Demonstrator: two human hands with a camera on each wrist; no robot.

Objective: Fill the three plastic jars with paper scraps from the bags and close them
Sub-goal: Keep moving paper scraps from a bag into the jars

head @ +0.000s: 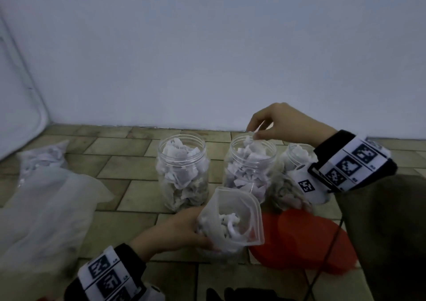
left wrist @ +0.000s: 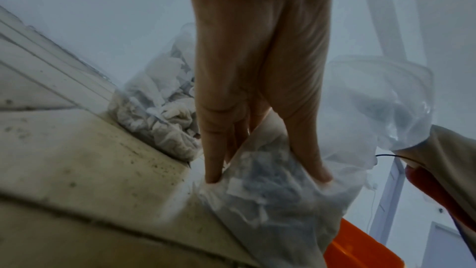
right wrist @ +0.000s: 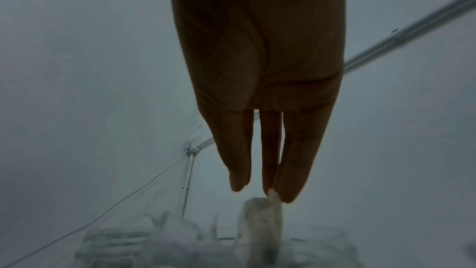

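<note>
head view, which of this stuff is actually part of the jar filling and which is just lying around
Part of the job:
left jar
middle jar
right jar
zip bag of scraps, held by the left hand
paper scrap pinched by the right hand
red lids

Lying about:
large plastic bag
black cable

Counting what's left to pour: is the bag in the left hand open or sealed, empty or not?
Open, not empty: the bag mouth gapes wide in the left hand, paper scraps inside.
</note>
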